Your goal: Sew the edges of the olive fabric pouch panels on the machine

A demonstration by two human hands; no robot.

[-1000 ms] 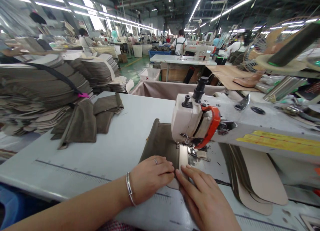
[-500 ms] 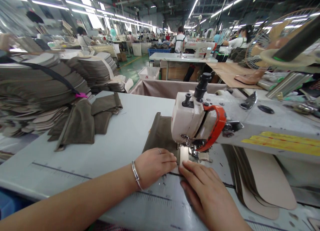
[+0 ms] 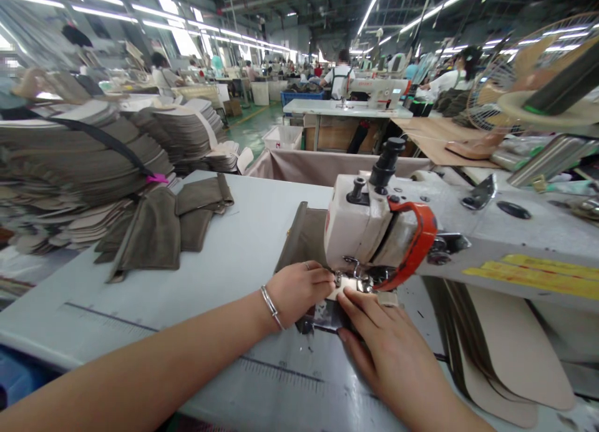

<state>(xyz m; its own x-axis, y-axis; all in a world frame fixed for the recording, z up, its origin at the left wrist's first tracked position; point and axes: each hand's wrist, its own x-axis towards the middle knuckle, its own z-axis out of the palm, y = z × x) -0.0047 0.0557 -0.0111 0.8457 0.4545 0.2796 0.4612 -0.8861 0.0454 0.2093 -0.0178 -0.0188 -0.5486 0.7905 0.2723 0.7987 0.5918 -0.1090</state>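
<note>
My left hand (image 3: 299,288), with a bracelet and a ring, lies on an olive-brown fabric piece (image 3: 306,238) just left of the presser foot, fingers curled and pressed together on the cloth. My right hand (image 3: 384,344) rests flat with fingers together on the near end of the same piece, fingertips right in front of the presser foot (image 3: 358,283). The white sewing machine head (image 3: 360,226) with an orange guard (image 3: 418,245) stands over the fabric, which runs out behind it.
A loose heap of olive fabric pieces (image 3: 159,232) lies on the grey table (image 3: 210,276) to the left, beside tall stacks of cut pieces (image 3: 75,170). Beige cut pieces (image 3: 505,351) lie under the machine arm on the right. A fan (image 3: 519,88) and other workers sit beyond.
Both hands have moved forward toward the presser foot, feeding the fabric farther under the machine head; less of the piece shows in front of the needle.
</note>
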